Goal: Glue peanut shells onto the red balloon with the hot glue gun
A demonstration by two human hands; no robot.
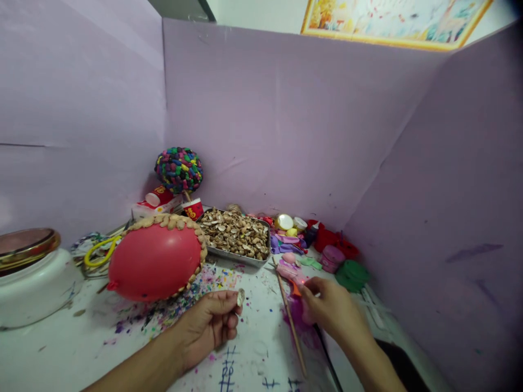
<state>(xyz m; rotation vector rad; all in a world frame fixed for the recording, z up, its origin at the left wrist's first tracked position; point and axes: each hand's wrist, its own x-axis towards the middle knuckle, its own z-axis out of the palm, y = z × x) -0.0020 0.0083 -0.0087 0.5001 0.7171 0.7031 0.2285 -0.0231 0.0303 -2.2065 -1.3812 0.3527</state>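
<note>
My left hand (212, 324) pinches a pistachio shell (241, 297) between thumb and fingertips, above the white table. My right hand (333, 310) is closed at the back of a pink glue gun (291, 272) with an orange trigger and a small red light; the handle is hidden by the fingers. A thin wooden stick (291, 321) lies beside the gun. Left of my hands rests a red balloon (157, 264), its top and right side edged with rows of shells. Behind it, a metal tray (241, 259) holds a heap of shells.
A white pot (41, 288) stands at far left, near a yellow loop (96, 258). At the back are a multicoloured ball (178, 170) and a red cup (193, 208). Tubs, including a green one (352, 275), line the right. Purple panels (286, 120) enclose the table.
</note>
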